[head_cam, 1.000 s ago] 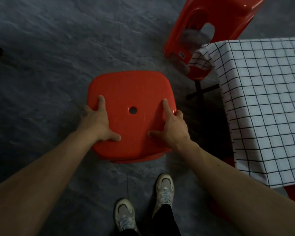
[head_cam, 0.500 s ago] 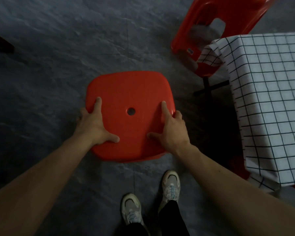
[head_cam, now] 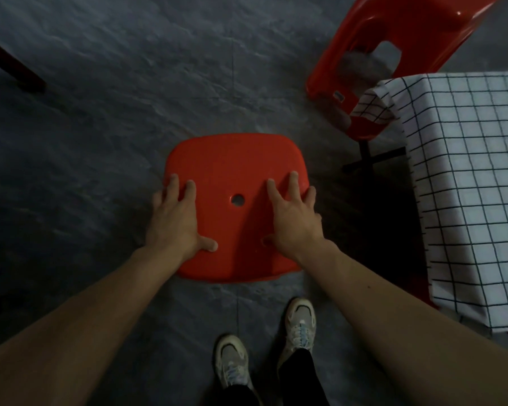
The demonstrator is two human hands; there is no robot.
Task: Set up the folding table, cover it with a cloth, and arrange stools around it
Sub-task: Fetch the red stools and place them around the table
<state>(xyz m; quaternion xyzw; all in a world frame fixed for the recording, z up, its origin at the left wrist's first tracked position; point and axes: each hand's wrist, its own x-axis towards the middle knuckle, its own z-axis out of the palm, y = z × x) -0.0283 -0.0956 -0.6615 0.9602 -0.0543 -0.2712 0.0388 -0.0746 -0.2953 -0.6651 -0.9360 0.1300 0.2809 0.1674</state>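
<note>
We rest our left hand (head_cam: 175,222) and right hand (head_cam: 295,222) flat, fingers spread and relaxed, on the square red plastic stool (head_cam: 235,159) at centre; the white black-grid cloth (head_cam: 467,186) hangs at 3 o'clock.

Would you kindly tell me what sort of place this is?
Probably a plain indoor dining spot, at home or in a small eatery: grey stone-look floor, a checked tablecloth, and red plastic stools beside it.

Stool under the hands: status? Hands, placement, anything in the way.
Flat on red stool seat, fingers spread: left hand, right hand. Stool upright on floor, apart from clothed table. Between them, black table foot.
</note>
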